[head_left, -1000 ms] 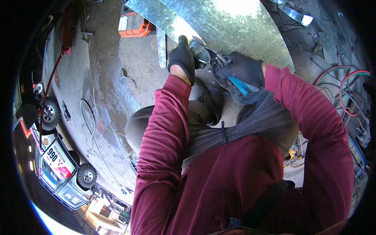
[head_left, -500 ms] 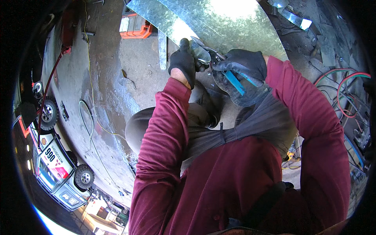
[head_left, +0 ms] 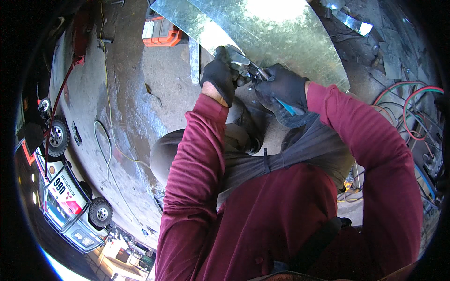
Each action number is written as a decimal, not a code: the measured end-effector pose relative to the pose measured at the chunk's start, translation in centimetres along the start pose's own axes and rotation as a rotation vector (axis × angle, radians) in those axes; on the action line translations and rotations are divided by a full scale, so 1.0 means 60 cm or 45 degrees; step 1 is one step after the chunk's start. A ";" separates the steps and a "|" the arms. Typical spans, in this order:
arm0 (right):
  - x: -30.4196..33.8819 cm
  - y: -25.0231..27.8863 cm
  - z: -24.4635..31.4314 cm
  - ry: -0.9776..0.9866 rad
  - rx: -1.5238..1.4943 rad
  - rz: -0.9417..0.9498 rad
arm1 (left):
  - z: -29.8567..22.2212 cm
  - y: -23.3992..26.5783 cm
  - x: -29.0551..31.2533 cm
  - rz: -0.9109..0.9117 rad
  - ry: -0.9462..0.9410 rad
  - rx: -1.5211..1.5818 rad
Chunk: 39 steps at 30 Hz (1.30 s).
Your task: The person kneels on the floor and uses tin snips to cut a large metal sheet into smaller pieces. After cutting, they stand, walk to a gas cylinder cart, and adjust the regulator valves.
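A large shiny metal sheet (head_left: 295,42) lies in front of me, its near edge between my hands. My gloved left hand (head_left: 219,77) is closed on that edge, thumb on top, beside a bent-up strip (head_left: 238,58) of the sheet. In my gloved right hand (head_left: 287,89) is a pair of tin snips (head_left: 286,107) with blue handles, my fingers wrapped round them. The snips' jaws point left to the sheet's edge by the bent strip; their tips are partly hidden.
An orange and black case (head_left: 161,33) stands at the upper left, near a narrow metal strip (head_left: 194,61). Metal offcuts (head_left: 354,23) lie at the upper right. Red and green hoses (head_left: 412,89) coil at the right. Farther left stands a vehicle (head_left: 65,192).
My right hand has squeezed the snips, drawing the spread blue handles together, and shifted slightly left. The bent strip has tilted a little. My left hand stays nearly in place.
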State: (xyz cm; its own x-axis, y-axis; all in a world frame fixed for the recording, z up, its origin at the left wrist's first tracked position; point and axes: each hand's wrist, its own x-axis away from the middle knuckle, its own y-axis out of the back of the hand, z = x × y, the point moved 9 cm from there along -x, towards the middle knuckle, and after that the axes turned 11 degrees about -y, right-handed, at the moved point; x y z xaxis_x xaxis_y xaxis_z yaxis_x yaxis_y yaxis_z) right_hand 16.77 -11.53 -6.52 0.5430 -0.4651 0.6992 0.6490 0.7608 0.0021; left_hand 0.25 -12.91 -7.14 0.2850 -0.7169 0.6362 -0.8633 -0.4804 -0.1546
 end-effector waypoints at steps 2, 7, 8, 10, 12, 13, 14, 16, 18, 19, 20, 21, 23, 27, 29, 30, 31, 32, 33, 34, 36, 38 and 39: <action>0.007 0.007 0.019 0.053 0.046 -0.077 | 0.002 0.005 0.009 -0.099 0.010 0.012; 0.010 -0.002 0.032 -0.168 -0.066 0.502 | -0.013 -0.015 0.020 0.044 -0.028 0.004; 0.008 -0.002 0.032 -0.194 -0.047 0.512 | -0.016 -0.015 0.021 0.026 -0.042 0.022; 0.008 -0.003 0.042 -0.142 -0.064 0.584 | -0.017 -0.013 0.023 -0.010 -0.034 0.048; 0.002 0.005 0.038 -0.145 0.035 0.459 | -0.015 -0.012 0.024 -0.030 -0.002 0.053; 0.000 0.005 0.037 -0.128 0.094 0.416 | -0.014 -0.012 0.023 -0.020 0.002 0.039; -0.001 0.003 0.038 -0.119 0.031 0.408 | -0.014 -0.011 0.021 -0.006 0.005 0.025; -0.005 0.004 0.031 -0.133 -0.054 0.330 | -0.007 -0.008 0.019 0.019 0.021 0.007; -0.007 0.000 0.025 -0.096 -0.017 0.248 | -0.006 -0.012 0.017 0.103 -0.018 0.024; -0.008 -0.002 0.019 -0.084 0.003 0.203 | -0.006 -0.012 0.017 0.168 -0.021 0.000; -0.009 -0.002 0.010 -0.090 0.022 0.145 | -0.004 -0.016 0.018 0.212 -0.030 0.012; -0.011 -0.003 0.003 -0.096 0.036 0.099 | -0.004 -0.018 0.019 0.248 -0.044 0.012; -0.016 -0.007 -0.015 -0.174 0.102 0.069 | 0.005 -0.014 0.021 0.192 0.044 0.089; -0.004 0.000 -0.010 -0.124 0.283 -0.145 | -0.003 0.012 0.018 -0.084 0.041 -0.219; 0.016 -0.001 -0.002 -0.071 0.424 -0.233 | -0.030 0.022 0.019 -0.209 -0.125 -0.240; 0.025 -0.005 -0.003 -0.078 0.413 -0.227 | -0.045 0.025 0.021 -0.254 -0.229 -0.239; 0.030 -0.006 -0.007 -0.116 0.414 -0.230 | -0.049 0.028 0.022 -0.307 -0.256 -0.149; 0.033 -0.006 -0.005 -0.103 0.411 -0.235 | -0.054 0.030 0.024 -0.317 -0.282 -0.245; 0.033 -0.007 -0.008 -0.131 0.389 -0.212 | -0.060 0.030 0.024 -0.327 -0.312 -0.341; 0.030 -0.005 -0.006 -0.112 0.364 -0.192 | -0.066 0.031 0.025 -0.337 -0.342 -0.435; 0.015 -0.009 -0.002 -0.086 0.272 -0.054 | -0.057 0.031 0.023 -0.344 -0.316 -0.271; -0.005 -0.005 -0.006 -0.155 0.168 0.124 | -0.050 0.032 0.017 -0.357 -0.269 -0.222; -0.007 0.000 0.007 -0.059 0.088 0.167 | -0.049 0.032 0.014 -0.339 -0.255 -0.218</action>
State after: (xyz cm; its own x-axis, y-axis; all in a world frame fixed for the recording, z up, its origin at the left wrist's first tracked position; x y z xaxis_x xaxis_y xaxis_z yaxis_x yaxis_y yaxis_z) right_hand 16.30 -11.15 -6.52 0.5947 -0.3396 0.7287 0.5352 0.8436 -0.0436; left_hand -2.38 -12.98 -4.67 0.5699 -0.6713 0.4739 -0.8005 -0.5838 0.1357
